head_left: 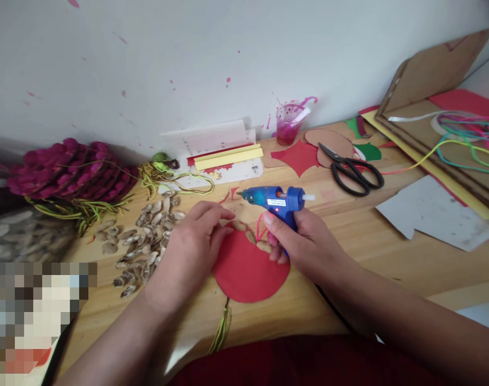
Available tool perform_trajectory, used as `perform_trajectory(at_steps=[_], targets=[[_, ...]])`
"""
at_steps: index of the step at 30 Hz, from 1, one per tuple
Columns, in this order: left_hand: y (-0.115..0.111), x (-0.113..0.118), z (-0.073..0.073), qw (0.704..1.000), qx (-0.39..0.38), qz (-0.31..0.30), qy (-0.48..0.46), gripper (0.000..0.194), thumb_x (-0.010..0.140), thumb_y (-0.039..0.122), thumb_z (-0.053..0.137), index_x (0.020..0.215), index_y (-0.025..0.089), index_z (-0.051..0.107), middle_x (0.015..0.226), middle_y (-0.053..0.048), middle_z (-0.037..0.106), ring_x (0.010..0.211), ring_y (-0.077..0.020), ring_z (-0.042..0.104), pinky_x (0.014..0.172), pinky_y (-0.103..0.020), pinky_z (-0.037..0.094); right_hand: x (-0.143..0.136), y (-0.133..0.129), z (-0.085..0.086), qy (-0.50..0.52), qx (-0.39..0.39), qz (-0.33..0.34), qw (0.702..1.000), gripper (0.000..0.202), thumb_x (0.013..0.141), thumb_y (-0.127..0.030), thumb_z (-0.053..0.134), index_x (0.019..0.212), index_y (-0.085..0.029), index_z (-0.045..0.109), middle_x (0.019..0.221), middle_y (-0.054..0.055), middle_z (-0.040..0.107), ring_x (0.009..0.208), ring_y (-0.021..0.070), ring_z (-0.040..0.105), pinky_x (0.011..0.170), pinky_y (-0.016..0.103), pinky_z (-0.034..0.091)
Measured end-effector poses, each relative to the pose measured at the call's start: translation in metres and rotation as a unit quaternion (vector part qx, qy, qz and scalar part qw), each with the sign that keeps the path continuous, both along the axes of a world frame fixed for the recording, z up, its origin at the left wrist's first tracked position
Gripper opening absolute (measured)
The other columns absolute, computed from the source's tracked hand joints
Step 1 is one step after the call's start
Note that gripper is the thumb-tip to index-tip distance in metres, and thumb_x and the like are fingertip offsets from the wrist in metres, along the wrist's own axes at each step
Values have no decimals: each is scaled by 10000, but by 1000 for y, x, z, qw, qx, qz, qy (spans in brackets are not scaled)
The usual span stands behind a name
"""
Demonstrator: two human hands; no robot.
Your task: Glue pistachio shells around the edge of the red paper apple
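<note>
My right hand [300,236] grips a blue hot glue gun [274,201] by its handle. The nozzle points left, above the table, with a small red light lit on the body. Below it lies a round red paper disc [252,268] with several tan shell halves [250,236] along its far edge. A pink cord loop [261,228] rises there, and a yellow-green tassel [220,327] hangs from the near edge. My left hand [200,236] is at the disc's upper left edge, thumb and fingers closed together; what they pinch is hidden.
Loose split nutshells, peanut-like [148,230], spread left of the disc. Purple bumpy discs [71,171] are stacked farther left. Black-handled scissors [351,169] lie right, by red paper cutouts [298,158]. A cup of pink liquid [289,126] stands by the wall. Cardboard [433,75] carries coloured cords [469,134].
</note>
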State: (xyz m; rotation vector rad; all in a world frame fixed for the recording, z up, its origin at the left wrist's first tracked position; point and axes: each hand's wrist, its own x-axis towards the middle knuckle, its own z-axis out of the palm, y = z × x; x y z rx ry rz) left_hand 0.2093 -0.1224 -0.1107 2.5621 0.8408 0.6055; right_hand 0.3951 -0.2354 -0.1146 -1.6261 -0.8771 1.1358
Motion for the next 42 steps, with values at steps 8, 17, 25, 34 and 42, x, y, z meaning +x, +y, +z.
perform_trajectory(at_steps=[8,17,25,34,42], targets=[[-5,7,-4,999,13,-25,-21,208,920,74,614,1023,176,764,1025,-38,722,919,-138,696,850,-226,542,0,0,0,-11,1,4,1000,359,975,-535,577,862,-197,618,602,-20,661,501,132,657,480,231,528],[-4,10,-7,998,51,-46,-7,228,969,115,558,968,198,771,985,-34,741,860,-143,695,757,-234,525,-1,-1,2,-9,9,4,1000,345,986,-508,570,851,-192,610,618,-24,666,474,108,626,463,211,509],[-6,7,-8,996,72,-44,19,299,1002,138,483,963,215,770,992,-29,719,857,-142,672,753,-248,518,0,1,1,-8,12,-1,1000,336,974,-511,581,857,-197,605,619,-23,666,482,121,643,466,222,522],[-13,10,-7,992,92,-47,68,296,985,104,474,973,193,756,869,-44,659,824,-191,619,731,-307,515,0,1,-1,-18,13,-2,1000,357,966,-536,573,831,-206,596,600,-19,647,469,138,647,451,241,523],[-11,-1,-3,995,92,-35,23,432,933,-6,460,1271,173,662,1256,-88,686,1097,-182,670,958,-297,550,0,3,4,0,26,-15,1000,330,968,-481,580,775,-216,536,528,-34,581,442,140,619,433,243,517]])
